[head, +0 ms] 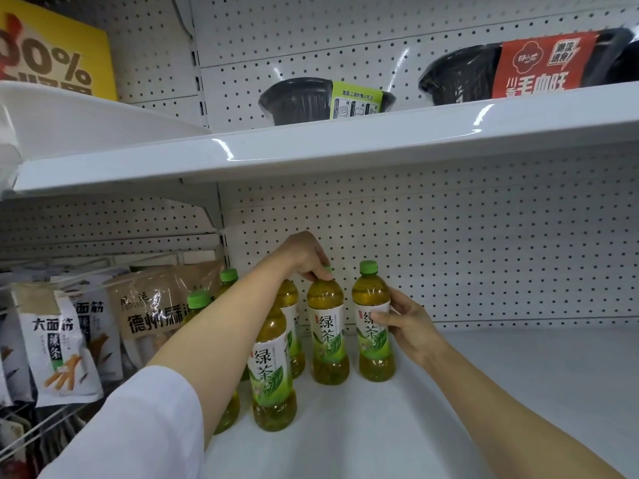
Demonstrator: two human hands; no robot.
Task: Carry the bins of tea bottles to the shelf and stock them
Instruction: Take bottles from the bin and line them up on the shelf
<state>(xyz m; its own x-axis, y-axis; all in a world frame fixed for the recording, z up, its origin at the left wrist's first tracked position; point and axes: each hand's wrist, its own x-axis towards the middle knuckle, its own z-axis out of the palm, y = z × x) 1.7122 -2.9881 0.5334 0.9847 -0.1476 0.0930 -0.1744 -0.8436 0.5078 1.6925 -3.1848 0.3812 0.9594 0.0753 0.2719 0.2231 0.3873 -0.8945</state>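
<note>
A loose white sleeve (138, 426) covers the left upper forearm; the right arm (501, 409) is bare, with no rings or watch showing.

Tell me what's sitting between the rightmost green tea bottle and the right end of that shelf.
Nothing: in the head view, only the right hand gripping the rightmost bottle is there; beyond it the white shelf is bare.

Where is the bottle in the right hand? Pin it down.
Head view: the rightmost green tea bottle stands upright on the lower white shelf, right hand gripping its label, beside the bottle whose cap the left hand pinches.
</note>
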